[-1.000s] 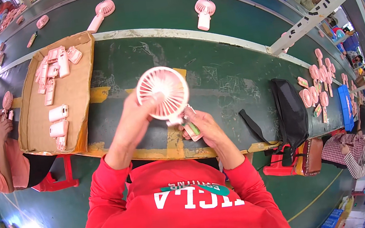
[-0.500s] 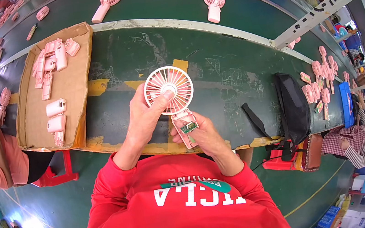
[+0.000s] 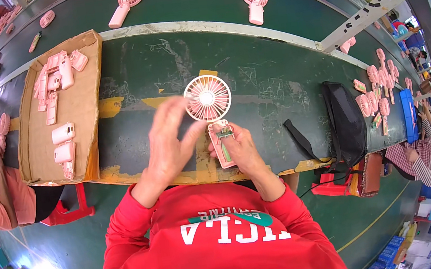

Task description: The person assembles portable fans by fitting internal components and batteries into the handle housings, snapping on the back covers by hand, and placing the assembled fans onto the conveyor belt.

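A pink handheld fan [image 3: 208,98] with a round white-rimmed grille is held at the table's near edge. Its handle is uncovered, showing a small green circuit board [image 3: 224,131] near the neck. My right hand [image 3: 240,150] grips the handle, thumb close to the board. Beside the grille, my left hand [image 3: 171,137] is apart from the fan, fingers spread and a little blurred, with nothing in it. To the left, a cardboard tray [image 3: 85,105] holds pink handle shells [image 3: 62,134] and other pink parts.
Pink fans [image 3: 126,7] stand spaced along the green surface beyond a pale rail [image 3: 179,27]. A black bag [image 3: 346,123] with a strap lies at right, near several more fans [image 3: 379,94]. Co-workers sit at both sides, one in an orange-pink top [image 3: 7,186].
My left hand has let go of the fan's grille and drawn away to the left, fingers opening. The fan has shifted slightly right, still in my right hand.
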`<state>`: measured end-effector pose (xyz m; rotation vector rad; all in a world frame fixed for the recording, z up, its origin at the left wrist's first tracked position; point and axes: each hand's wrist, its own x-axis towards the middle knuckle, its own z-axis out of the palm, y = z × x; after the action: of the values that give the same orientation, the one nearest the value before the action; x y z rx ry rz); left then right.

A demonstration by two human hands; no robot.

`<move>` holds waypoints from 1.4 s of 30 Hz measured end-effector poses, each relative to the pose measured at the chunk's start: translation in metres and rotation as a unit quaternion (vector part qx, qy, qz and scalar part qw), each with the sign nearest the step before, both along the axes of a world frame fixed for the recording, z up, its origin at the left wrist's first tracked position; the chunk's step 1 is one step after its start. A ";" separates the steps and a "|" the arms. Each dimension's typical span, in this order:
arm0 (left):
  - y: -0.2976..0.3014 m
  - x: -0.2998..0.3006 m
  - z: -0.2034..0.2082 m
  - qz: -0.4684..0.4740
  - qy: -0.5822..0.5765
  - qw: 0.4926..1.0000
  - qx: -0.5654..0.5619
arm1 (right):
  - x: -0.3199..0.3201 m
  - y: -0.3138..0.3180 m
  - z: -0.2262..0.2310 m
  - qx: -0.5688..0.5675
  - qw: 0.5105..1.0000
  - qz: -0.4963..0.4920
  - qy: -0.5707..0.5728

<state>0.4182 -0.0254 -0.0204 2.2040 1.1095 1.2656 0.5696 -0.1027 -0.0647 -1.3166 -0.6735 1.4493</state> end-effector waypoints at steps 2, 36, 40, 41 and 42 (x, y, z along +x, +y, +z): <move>-0.011 0.000 0.000 -0.174 -0.028 0.978 -0.114 | 0.001 0.002 -0.001 -0.017 1.000 0.008 0.004; -0.014 0.009 -0.040 -0.129 0.052 0.980 -0.140 | 0.016 0.007 -0.008 -0.066 0.986 -0.002 0.151; -0.013 0.009 -0.043 -0.128 0.077 0.978 -0.147 | 0.013 0.006 -0.008 -0.051 0.986 -0.008 0.161; -0.013 0.009 -0.044 -0.129 0.078 0.978 -0.147 | 0.014 0.005 -0.009 -0.051 0.985 -0.009 0.161; -0.013 0.009 -0.044 -0.128 0.082 0.979 -0.135 | 0.015 0.005 -0.009 -0.051 0.985 -0.003 0.163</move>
<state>0.4276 -0.0383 -0.0648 2.1853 0.9535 0.7888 0.5845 -0.0978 -0.0736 -1.1211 -0.3837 1.6647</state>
